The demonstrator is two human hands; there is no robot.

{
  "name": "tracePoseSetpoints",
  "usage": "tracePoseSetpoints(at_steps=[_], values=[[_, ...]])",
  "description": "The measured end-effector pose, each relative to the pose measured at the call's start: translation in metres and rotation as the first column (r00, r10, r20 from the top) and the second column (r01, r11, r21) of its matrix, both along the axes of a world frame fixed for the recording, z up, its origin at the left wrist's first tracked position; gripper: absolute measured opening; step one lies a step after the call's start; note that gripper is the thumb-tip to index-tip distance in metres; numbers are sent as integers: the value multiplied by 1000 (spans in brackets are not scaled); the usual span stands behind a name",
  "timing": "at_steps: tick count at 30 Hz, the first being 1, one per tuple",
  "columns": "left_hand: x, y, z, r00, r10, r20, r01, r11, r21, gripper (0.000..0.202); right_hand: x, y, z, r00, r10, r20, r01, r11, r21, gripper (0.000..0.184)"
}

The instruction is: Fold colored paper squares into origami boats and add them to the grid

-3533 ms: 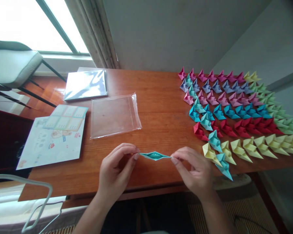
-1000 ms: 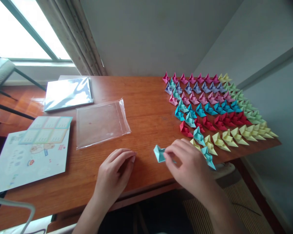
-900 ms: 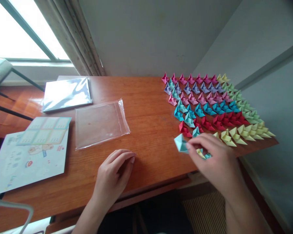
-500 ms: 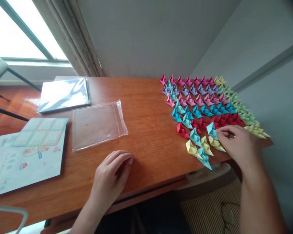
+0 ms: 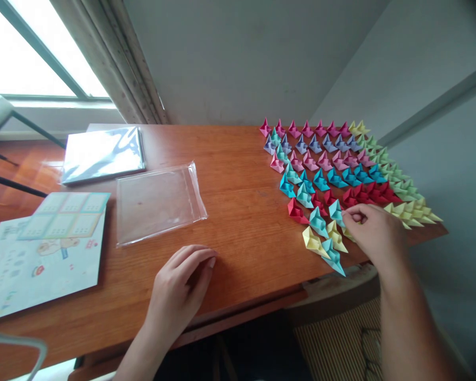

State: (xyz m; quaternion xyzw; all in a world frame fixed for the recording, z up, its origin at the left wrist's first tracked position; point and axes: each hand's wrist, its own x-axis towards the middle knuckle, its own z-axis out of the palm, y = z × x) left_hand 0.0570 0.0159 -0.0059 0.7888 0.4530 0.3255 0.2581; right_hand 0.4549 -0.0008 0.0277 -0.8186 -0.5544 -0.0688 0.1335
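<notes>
My right hand (image 5: 375,227) pinches a pale turquoise folded paper boat (image 5: 335,210) between thumb and fingertips. It is over the lower rows of paper boats, close to a red one and a yellow paper boat (image 5: 335,236). Part of another yellow boat is hidden behind my fingers. More pale turquoise boats, such as the turquoise boat (image 5: 319,222), run in a slanting line through the left ends of the rows. My left hand (image 5: 182,286) rests near the table's front edge, its fingers curled in and thumb against the fingertips, with nothing visible in it.
Rows of magenta, purple, pink, blue and red boats (image 5: 297,210) cover the table's right side, with green boats (image 5: 400,182) along the right. A clear plastic sleeve (image 5: 156,206), a shiny wrapped flat package (image 5: 103,153) and printed sheets (image 5: 51,264) lie left on the wooden table (image 5: 238,211).
My right hand has moved slightly left with the pale turquoise boat, uncovering more yellow boats at the right. My left hand has stayed put.
</notes>
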Motion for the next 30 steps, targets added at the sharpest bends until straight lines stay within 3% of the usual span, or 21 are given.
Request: tracePoseSetpoints(at_steps=[8, 30], values=[[0, 0, 0, 1000, 3, 18, -3, 1000, -4, 12, 0, 3, -7, 998, -33, 58, 39, 994, -100, 15], [0, 1, 1, 1000, 1, 11, -1, 1000, -7, 12, -2, 3, -10, 996, -36, 76, 44, 993, -110, 17]])
